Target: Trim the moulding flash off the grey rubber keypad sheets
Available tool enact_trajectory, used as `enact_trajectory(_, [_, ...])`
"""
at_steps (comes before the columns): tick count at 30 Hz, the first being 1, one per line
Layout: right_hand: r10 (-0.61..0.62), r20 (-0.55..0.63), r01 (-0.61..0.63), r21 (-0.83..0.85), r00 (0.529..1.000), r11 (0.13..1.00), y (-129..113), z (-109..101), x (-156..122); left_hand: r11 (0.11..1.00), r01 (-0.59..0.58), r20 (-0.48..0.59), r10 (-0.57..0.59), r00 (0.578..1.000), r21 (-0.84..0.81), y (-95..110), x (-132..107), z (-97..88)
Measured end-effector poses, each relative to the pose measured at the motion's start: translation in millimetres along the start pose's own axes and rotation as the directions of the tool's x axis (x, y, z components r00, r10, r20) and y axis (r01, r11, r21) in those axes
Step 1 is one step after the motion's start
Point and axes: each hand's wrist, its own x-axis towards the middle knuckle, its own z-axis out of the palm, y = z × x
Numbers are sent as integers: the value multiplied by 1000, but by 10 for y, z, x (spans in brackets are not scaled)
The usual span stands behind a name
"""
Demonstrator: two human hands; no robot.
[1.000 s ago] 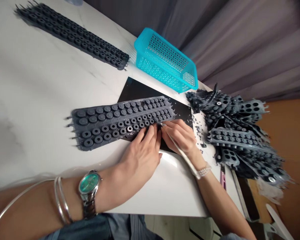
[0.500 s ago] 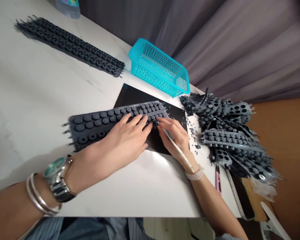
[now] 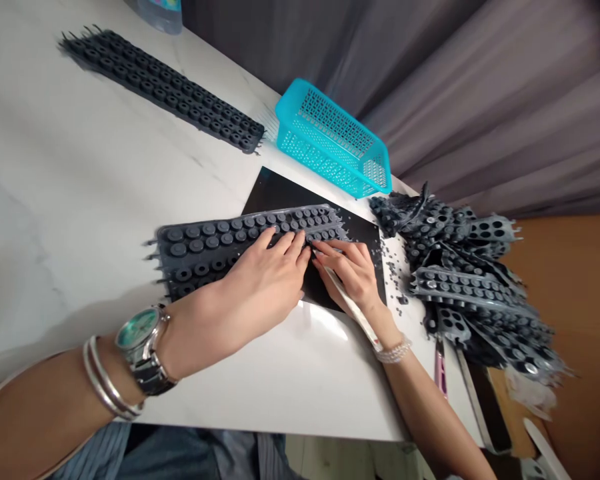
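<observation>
The left hand lies on a gray rubber sheet, its grip open and flat. The right hand has its grip closed on a thin white stick, with the tip at the sheet. The sheet lies on a black mat on the white counter. A blue plastic basket sits far away, and a messy heap of rubber sheets sits on the right.

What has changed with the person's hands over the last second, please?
The left hand slid further onto the grey rubber sheet, its forearm swinging toward the left of the view. The right hand still grips the slim white tool near the sheet's right end. The turquoise basket and the pile of rubber sheets stayed where they were.
</observation>
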Motion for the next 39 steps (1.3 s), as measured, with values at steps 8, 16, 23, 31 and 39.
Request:
enact_trajectory(8, [-78,169,98,-111,982,989,37,-40,-18,1000,-10,-17,10,1000,-7,-5,-7,12])
enact_trajectory(16, [-145,298,166,-48,943,985,103,-51,39,999,-16,-26,15,1000,-31,0,-13,-74])
enact_trajectory(23, [220,16,-220,129,975,967,199,23,-65,998,-1,-9,1,1000,-56,7,-4,-100])
enact_trajectory(31, [105,67,-115,169,992,979,33,-38,-98,997,-4,-36,1,999,-83,-4,-6,-110])
enact_trajectory(39, [102,69,-110,127,992,986,71,13,-81,996,12,-44,-16,999,-89,-18,-19,-79])
